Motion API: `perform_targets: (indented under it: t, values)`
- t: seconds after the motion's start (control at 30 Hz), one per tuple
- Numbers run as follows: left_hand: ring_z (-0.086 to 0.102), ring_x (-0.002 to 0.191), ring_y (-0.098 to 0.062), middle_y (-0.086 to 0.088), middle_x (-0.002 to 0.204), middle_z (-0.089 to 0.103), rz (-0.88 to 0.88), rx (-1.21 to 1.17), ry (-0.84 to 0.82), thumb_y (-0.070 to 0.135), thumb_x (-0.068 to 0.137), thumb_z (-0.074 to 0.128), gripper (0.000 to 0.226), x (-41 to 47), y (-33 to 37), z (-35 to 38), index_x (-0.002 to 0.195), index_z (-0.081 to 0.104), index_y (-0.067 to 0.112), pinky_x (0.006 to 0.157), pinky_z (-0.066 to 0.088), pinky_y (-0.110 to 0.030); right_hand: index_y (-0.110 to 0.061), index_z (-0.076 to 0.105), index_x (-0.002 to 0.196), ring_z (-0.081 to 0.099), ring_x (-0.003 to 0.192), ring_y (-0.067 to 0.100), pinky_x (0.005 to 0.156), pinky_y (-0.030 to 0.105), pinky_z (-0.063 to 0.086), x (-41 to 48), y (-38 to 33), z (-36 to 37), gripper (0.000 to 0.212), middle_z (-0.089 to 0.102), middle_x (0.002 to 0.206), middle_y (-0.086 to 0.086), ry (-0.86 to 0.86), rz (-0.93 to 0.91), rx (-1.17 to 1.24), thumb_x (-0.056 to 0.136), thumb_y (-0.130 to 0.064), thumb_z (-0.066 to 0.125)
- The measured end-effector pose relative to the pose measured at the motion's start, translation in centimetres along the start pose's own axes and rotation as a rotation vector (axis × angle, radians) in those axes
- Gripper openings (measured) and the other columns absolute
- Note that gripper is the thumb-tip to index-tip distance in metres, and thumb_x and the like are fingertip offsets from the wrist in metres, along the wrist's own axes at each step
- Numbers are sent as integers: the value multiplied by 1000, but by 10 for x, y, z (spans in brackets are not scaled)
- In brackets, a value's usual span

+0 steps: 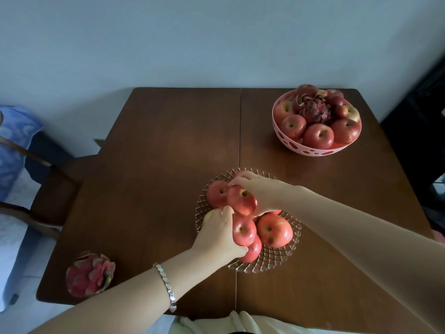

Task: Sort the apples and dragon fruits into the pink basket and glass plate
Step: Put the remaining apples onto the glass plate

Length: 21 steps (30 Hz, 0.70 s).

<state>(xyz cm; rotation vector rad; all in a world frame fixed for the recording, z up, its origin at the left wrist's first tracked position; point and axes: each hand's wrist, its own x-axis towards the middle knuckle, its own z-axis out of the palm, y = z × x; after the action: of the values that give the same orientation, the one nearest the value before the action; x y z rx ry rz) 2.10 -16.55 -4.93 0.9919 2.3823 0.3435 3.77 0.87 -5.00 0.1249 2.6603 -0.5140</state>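
A glass plate [284, 257] in the middle of the table holds several red apples. My left hand [216, 233] grips one apple [243, 230] at the plate's near left. My right hand [257, 189] closes over another apple [241, 200] at the plate's centre. A larger apple [274, 230] lies free at the right of the plate. The pink basket [310, 147] stands at the far right, filled with several apples and a dark dragon fruit [313, 109]. A second dragon fruit [90, 274] lies alone on the table's near left corner.
The brown wooden table [168, 153] has a seam down its middle. A wooden chair [48, 189] sits at the left beside blue fabric. A wall runs behind the table. A dark object stands at the right edge.
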Motion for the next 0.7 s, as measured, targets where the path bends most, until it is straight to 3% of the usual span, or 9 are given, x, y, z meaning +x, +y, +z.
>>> perform_targets:
  t: [0.13, 0.27, 0.4, 0.53, 0.6, 0.7]
  values:
    - [40, 118, -23, 0, 127, 46, 7, 210, 29, 48, 70, 73, 71, 1, -2, -4, 126, 43, 18, 96, 38, -32, -29, 15, 145, 41, 129, 23, 98, 30, 43, -9, 6, 6, 102, 21, 150, -3, 37, 41, 188, 67, -16, 79]
    - [45, 117, -20, 5, 127, 53, 44, 174, -22, 44, 70, 75, 68, 4, -5, -9, 128, 46, 21, 97, 38, -34, -26, 16, 146, 44, 126, 23, 74, 10, 41, -17, 3, 3, 90, 23, 150, -3, 31, 85, 213, 75, 7, 60]
    - [49, 116, -20, 2, 122, 56, 64, 134, -24, 42, 72, 74, 66, 0, -11, -14, 124, 42, 19, 98, 37, -36, -22, 37, 138, 27, 137, 19, 102, 27, 36, -17, -17, -4, 75, 36, 145, -2, 204, 51, 212, 73, 16, 43]
    - [38, 127, -24, -2, 130, 49, 67, 34, -91, 37, 75, 73, 68, -2, -18, -16, 130, 39, 18, 105, 30, -38, -16, 52, 128, 32, 132, 20, 100, 21, 30, -11, -38, -6, 57, 47, 136, 3, 317, -39, 220, 79, 10, 38]
    - [35, 131, -24, -1, 137, 45, 105, 44, -89, 41, 74, 73, 77, -2, -27, -22, 137, 35, 19, 107, 28, -40, -14, 57, 122, 37, 129, 22, 106, 26, 32, -5, -49, -6, 56, 52, 131, 4, 345, -93, 221, 76, 12, 39]
    - [30, 137, -27, -3, 150, 33, -59, 80, -25, 49, 78, 67, 86, 0, -58, -42, 146, 25, 16, 109, 30, -46, -13, 59, 120, 38, 128, 22, 106, 26, 30, 5, -63, -7, 57, 53, 130, 4, 334, -109, 253, 72, 12, 41]
